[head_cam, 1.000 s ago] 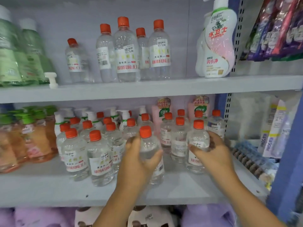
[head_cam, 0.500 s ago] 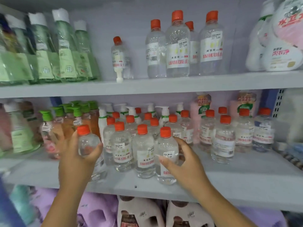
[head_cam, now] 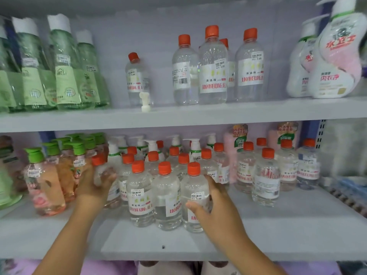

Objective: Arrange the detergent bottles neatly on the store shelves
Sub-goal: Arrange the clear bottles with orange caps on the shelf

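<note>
Several clear detergent bottles with orange caps stand packed on the middle shelf [head_cam: 178, 241]. My left hand [head_cam: 93, 181] grips one clear bottle [head_cam: 99, 167] at the left end of the group, close to the orange-pink bottles. My right hand [head_cam: 216, 205] curls round the front-right clear bottle [head_cam: 193, 197] of the front row, thumb on its label. Two more front-row bottles [head_cam: 141, 193] stand between my hands. A separate cluster of the same bottles [head_cam: 265, 179] stands further right.
Orange-pink bottles with green caps [head_cam: 47, 181] crowd the left of the middle shelf. White pump bottles [head_cam: 153, 145] stand behind. The upper shelf [head_cam: 198, 114] holds green bottles [head_cam: 65, 76], taller clear bottles [head_cam: 212, 66], a loose white pump [head_cam: 145, 102] and white-pink bottles [head_cam: 335, 56].
My left hand has carried its clear bottle further back, beside the green-capped bottles. My right hand stays on the front-right bottle. The camera shifted slightly right.
</note>
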Demonstrator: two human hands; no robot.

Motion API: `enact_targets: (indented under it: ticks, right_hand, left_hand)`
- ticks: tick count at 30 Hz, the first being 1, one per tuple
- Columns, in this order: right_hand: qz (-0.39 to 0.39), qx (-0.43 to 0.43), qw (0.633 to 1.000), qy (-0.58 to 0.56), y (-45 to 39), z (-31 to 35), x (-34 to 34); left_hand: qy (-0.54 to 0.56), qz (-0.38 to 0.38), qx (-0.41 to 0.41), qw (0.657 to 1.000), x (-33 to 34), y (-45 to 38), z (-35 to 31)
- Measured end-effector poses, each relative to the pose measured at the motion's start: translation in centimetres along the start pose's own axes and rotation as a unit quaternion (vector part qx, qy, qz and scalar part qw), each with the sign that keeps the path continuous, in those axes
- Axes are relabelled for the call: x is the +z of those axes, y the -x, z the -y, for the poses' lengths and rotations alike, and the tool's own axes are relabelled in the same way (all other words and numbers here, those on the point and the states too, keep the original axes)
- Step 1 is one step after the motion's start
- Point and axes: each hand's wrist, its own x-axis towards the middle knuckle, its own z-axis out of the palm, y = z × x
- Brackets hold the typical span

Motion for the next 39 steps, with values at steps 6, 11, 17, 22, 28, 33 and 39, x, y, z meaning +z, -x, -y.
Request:
enact_targets:
  ticks: [6, 11, 17, 22, 28, 33, 39]
  right_hand:
    - [0.02, 0.012, 0.999, -0.029, -0.8, -0.8, 0.6]
    - [-0.13, 0.011, 0.988, -0.078, -2.3, -3.9, -5.6]
    - [-0.129, 0.149, 0.98, 0.032, -6.6, -9.5, -14.0]
    - [-0.083, 0.108, 0.991, 0.013, -5.8, -9.2, -13.9]
    - [-0.002, 0.037, 0.997, -0.069, -3.3, -6.0, -13.3]
    - [0.114, 0.051, 0.988, -0.096, -4.7, -5.5, -14.5]
    - [-0.048, 0.069, 0.996, 0.013, -12.2, -7.5, -15.9]
  left_hand:
    - [0.053, 0.064, 0.002, 0.997, 1.3, 1.7, 0.8]
    - [0.142, -0.113, 0.025, 0.983, 0.6, 6.3, -4.1]
    - [0.235, -0.03, 0.257, 0.937, 5.3, 16.5, -15.7]
    - [0.188, 0.201, 0.201, 0.94, 12.4, 19.9, -21.6]
    - [0.082, 0.291, 0.141, 0.943, 16.5, 19.7, -23.5]
    - [0.115, 0.189, 0.127, 0.967, 15.5, 21.2, -21.9]
    - [0.043, 0.083, 0.163, 0.982, 14.3, 22.3, -20.8]
